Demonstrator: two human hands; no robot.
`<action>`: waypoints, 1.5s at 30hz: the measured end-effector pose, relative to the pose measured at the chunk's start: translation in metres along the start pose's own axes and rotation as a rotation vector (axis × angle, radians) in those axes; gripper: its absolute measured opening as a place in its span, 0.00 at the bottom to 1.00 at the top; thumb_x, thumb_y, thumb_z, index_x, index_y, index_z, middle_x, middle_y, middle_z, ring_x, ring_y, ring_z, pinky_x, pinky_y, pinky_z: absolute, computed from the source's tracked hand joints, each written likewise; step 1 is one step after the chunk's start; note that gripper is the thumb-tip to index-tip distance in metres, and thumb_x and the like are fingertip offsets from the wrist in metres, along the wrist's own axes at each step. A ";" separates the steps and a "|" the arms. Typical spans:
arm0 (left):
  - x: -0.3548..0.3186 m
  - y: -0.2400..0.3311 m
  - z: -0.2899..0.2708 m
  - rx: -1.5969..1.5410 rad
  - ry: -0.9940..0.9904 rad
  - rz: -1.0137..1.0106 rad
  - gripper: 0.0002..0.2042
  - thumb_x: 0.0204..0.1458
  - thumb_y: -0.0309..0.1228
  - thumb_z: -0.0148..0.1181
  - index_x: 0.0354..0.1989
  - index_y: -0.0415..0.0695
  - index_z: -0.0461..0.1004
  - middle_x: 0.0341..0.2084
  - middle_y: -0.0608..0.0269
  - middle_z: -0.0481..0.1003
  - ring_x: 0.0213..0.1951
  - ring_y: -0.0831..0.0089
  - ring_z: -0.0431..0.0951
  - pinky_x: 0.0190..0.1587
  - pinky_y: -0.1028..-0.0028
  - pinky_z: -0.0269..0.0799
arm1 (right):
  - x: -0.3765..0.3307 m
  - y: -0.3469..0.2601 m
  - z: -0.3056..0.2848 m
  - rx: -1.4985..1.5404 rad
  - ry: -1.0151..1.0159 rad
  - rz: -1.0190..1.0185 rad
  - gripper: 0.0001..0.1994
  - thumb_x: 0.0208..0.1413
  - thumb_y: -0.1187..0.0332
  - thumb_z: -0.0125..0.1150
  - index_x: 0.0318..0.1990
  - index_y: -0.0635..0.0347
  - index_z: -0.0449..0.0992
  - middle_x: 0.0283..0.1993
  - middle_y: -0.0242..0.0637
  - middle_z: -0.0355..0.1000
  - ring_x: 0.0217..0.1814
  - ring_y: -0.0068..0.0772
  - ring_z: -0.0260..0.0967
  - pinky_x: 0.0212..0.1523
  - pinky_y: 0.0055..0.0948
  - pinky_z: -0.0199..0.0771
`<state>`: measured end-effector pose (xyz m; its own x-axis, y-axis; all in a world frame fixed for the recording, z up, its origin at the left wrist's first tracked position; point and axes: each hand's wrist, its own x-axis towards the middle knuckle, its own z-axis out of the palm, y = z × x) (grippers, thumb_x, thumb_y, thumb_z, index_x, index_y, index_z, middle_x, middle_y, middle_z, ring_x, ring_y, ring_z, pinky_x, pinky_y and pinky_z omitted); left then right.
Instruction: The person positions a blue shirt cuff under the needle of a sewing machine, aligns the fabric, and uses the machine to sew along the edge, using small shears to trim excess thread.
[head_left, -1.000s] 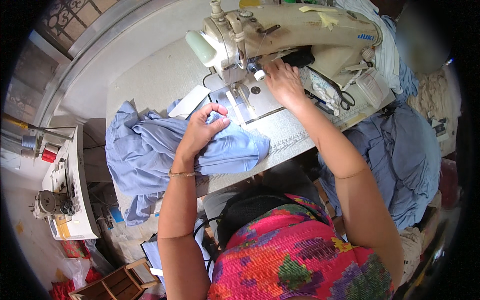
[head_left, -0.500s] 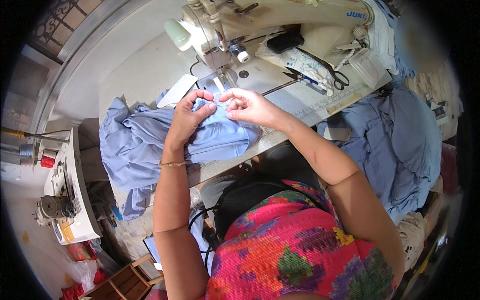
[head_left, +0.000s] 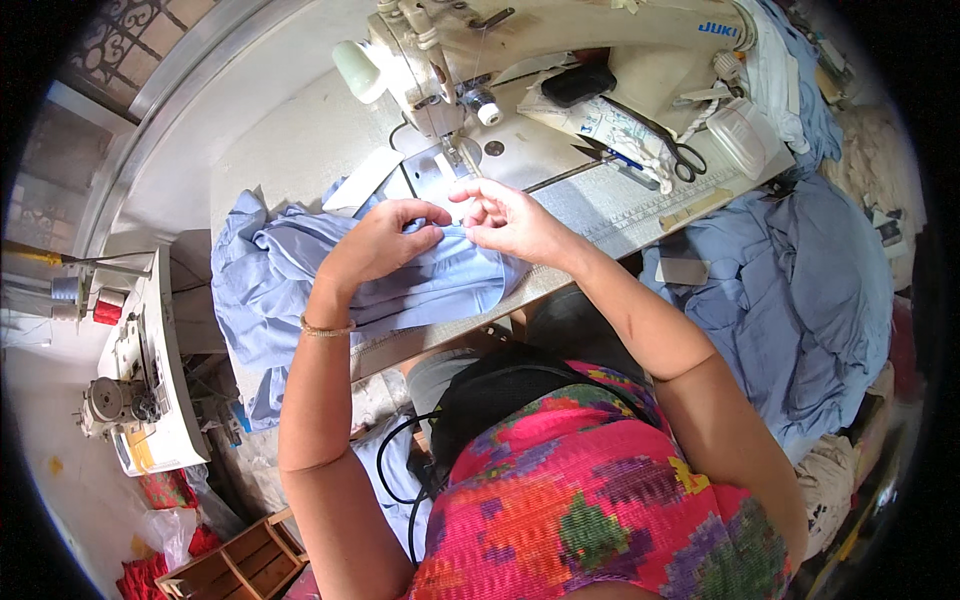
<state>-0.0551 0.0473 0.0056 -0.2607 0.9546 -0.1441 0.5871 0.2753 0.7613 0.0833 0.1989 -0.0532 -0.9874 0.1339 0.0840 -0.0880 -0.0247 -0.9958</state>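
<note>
A light blue garment [head_left: 290,262] lies bunched on the sewing table, just in front of the sewing machine's needle area [head_left: 452,160]. My left hand [head_left: 385,240] pinches the upper edge of the cloth between thumb and index finger. Close beside it, my right hand [head_left: 505,222] has its fingers curled and thumb pressed in at the same edge, gripping the cloth. The fingertips of both hands nearly meet below the presser foot. Part of the garment hangs over the table's left front corner.
Large black scissors [head_left: 665,140], small snips [head_left: 610,160] and a black case [head_left: 578,84] lie right of the machine. A clear plastic box [head_left: 742,138] stands by the table's right end. More blue cloth [head_left: 770,290] is heaped at the right. Another machine [head_left: 115,402] stands at far left.
My left hand has turned flatter, its elbow swinging out to the left. Both hands stay at the cloth's edge, which now sits a little lower from the needle.
</note>
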 end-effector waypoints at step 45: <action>-0.022 0.026 0.022 -0.351 0.144 -0.244 0.06 0.50 0.29 0.57 0.26 0.39 0.73 0.19 0.76 0.68 0.23 0.87 0.62 0.26 0.84 0.59 | -0.034 -0.003 -0.026 -0.069 0.023 -0.052 0.22 0.49 0.78 0.56 0.54 0.60 0.64 0.34 0.27 0.65 0.35 0.14 0.60 0.38 0.15 0.62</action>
<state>-0.0167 0.0357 0.0144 -0.4780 0.8341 -0.2753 0.2061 0.4112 0.8879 0.1205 0.2201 -0.0543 -0.9784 0.1562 0.1351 -0.1286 0.0511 -0.9904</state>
